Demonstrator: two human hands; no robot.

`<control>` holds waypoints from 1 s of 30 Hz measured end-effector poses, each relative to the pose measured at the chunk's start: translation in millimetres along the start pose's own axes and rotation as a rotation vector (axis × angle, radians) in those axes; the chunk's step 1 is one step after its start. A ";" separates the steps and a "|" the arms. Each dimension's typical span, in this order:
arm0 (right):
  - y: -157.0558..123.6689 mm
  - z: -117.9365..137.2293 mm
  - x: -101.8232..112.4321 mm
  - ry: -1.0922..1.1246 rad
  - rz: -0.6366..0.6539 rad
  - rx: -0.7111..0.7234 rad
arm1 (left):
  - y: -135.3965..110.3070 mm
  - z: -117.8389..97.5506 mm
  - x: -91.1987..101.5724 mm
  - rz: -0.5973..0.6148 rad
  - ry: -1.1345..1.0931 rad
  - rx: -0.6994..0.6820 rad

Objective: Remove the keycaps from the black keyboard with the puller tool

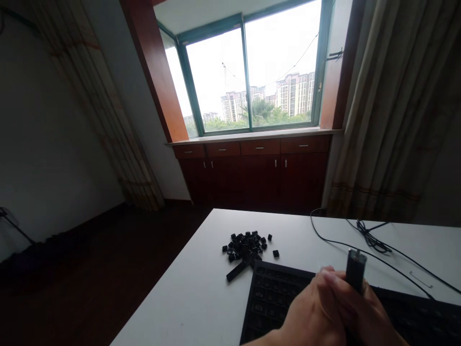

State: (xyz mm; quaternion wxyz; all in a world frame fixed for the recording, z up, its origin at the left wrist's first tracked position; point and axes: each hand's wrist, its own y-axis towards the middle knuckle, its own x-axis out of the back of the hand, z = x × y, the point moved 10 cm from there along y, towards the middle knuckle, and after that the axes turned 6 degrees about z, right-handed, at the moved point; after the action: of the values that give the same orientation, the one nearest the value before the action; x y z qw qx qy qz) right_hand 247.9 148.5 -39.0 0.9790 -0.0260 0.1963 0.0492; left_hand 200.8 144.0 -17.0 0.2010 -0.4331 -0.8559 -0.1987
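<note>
two bare hands (333,307) low and to the right, clasped tight together, fingers (329,278) wrapped around the lower end of a stubby dark cylinder (356,270) with a small metal tip at the top. hard to tell exactly what the thing is from this angle. grip closed on it, and no telling which hand carries more of the hold. cylinder slightly tilted, up above a black keyboard (273,300), with the hands covering a good chunk of it. just past the keyboard's far left corner, a heap of loose black keycaps (245,247) on a white table (187,307), plus one long bar-shaped keycap (237,270) lying at an angle on the near side of the heap. thin black cable (370,242) looped and tangled toward the far right of the table. beyond the table, dark wooden cabinets (252,178) under a green-framed window (248,72), with a long curtain (392,110) off to the right.
</note>
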 end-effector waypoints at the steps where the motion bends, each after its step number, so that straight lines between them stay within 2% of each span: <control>1: -1.0 -2.1 2.2 0.019 -0.018 -0.009 | 1.3 2.3 -2.3 -0.002 0.007 0.004; 7: -3.4 -7.3 6.7 0.060 -0.064 -0.020 | 6.6 12.3 -8.9 -0.022 0.008 0.021; 15: -3.1 3.2 -3.6 -0.012 0.025 0.031 | -4.1 -1.5 2.3 -0.017 -0.057 -0.015; 21: -5.6 5.4 -2.1 -0.014 -0.001 0.050 | -5.1 -2.3 3.7 -0.017 -0.063 0.005; 26: -7.1 1.1 -1.6 0.035 -0.019 0.008 | -6.4 -7.5 5.7 -0.023 -0.042 -0.028; 30: -4.0 -4.4 8.9 0.166 -0.045 0.010 | -4.0 -5.9 2.7 -0.007 -0.006 -0.033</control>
State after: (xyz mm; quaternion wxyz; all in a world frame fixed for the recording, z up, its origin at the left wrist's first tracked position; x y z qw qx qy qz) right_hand 254.8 145.0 -46.4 0.9603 -0.0294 0.2764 0.0237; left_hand 197.1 140.6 -11.3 0.1905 -0.4340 -0.8546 -0.2121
